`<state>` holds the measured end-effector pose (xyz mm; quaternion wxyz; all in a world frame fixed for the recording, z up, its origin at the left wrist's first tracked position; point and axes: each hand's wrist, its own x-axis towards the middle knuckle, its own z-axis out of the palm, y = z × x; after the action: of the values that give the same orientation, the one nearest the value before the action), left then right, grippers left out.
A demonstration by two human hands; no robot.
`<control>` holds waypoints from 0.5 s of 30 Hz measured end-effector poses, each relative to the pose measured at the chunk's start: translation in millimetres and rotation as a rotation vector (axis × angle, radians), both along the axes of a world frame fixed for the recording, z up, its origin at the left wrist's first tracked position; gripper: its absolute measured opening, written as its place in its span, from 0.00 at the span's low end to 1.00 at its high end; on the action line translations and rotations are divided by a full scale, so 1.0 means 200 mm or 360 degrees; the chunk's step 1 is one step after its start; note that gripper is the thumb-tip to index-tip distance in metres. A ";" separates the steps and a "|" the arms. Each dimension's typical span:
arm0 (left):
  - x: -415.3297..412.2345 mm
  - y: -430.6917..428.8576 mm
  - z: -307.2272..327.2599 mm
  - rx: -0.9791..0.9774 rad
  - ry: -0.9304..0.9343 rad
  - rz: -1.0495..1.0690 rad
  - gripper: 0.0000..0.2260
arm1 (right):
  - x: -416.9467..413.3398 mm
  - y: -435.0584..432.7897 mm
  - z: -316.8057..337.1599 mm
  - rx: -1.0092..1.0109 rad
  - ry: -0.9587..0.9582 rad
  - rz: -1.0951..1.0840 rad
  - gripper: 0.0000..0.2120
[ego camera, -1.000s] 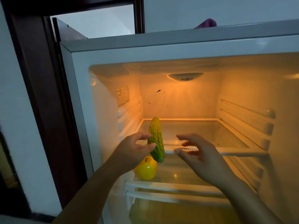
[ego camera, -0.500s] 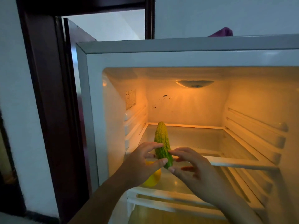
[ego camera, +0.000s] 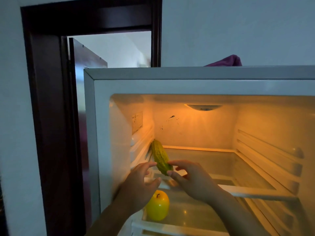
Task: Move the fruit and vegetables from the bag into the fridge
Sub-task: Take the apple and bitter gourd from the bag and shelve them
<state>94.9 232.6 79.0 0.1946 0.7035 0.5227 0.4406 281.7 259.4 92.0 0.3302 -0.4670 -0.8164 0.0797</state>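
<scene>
Two hands at bitter gourd point(ego camera: 161, 158), over front left of upper shelf point(ego camera: 255, 192) in fridge point(ego camera: 187, 86). Right hand point(ego camera: 192, 181) grip pinching lower end between thumb and fingers; left hand point(ego camera: 138, 186) grip released, fingertips just beside. Best laid flat, away from edge, before letting go. Gourd warty, yellow-green, tilted, tip toward left wall. Yellow apple point(ego camera: 157, 205) on shelf below.

Wide open across the middle and right of the clear glass upper shelf point(ego camera: 221, 167). Blocked at its left front corner by a bumpy green bitter gourd point(ego camera: 161, 158), tilted against the ribbed left wall, right hand point(ego camera: 192, 181) pinching its near end. Below, crowded at left by a glossy yellow apple point(ego camera: 157, 206); clear to the right.
</scene>
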 end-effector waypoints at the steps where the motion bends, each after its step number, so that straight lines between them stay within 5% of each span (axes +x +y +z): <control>1: 0.00 0.01 0.00 -0.0008 -0.0010 0.0017 0.17 | -0.02 0.01 0.00 -0.0007 0.0028 0.0015 0.22; 9: -0.01 -0.01 -0.01 -0.0049 -0.0059 -0.0039 0.16 | 0.04 -0.04 -0.01 -0.0094 0.0234 0.0005 0.20; 15: 0.02 -0.15 -0.03 -0.0085 -0.0231 -0.0086 0.16 | 0.23 -0.27 -0.14 0.0099 0.0678 -0.0010 0.13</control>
<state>99.0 202.1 72.8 0.2626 0.6780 0.4995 0.4710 328.6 204.8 64.2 0.5098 -0.4317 -0.7289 0.1502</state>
